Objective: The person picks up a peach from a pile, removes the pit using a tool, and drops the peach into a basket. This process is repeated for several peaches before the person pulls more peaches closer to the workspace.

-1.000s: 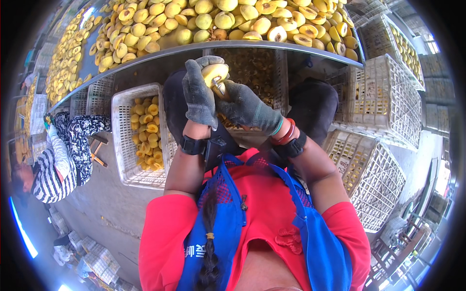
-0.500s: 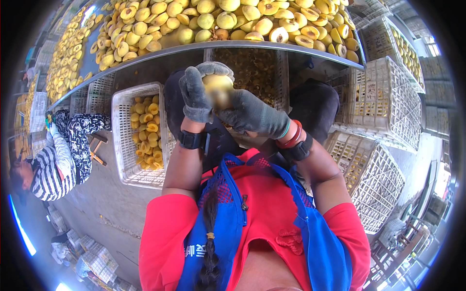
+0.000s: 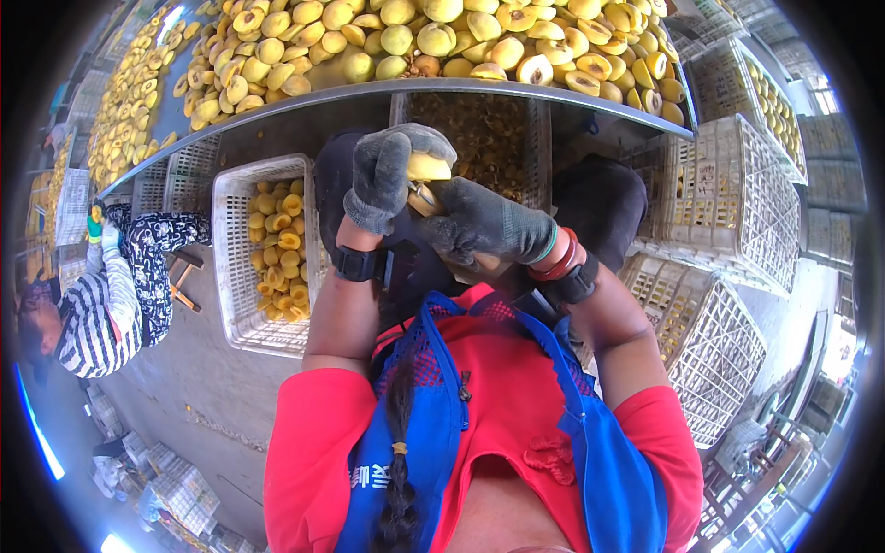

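Observation:
My left hand [image 3: 383, 180], in a grey knit glove, is closed around a yellow peach [image 3: 428, 168], with the cut side toward my right hand. Also gloved in grey, my right hand [image 3: 484, 221] is closed right beside the fruit. Between the two hands shows a small metallic-looking piece [image 3: 423, 200], mostly covered by my right fingers, so its kind is unclear. Both hands are above my lap, just below the edge of a metal table [image 3: 387, 88] heaped with peaches [image 3: 436, 39], many halved and some with pits showing.
A white plastic crate [image 3: 221, 258] of peach halves [image 3: 277, 240] stands left of my legs. Below the table, a crate [image 3: 479, 138] holds brownish scraps. Stacked white crates [image 3: 728, 203] crowd my right side. Far left sits a person in a striped top [image 3: 101, 323].
The peach has turned in my left hand, and a cut edge and the metallic piece now show beneath it. My right hand has shifted slightly. The person at left has moved their hands.

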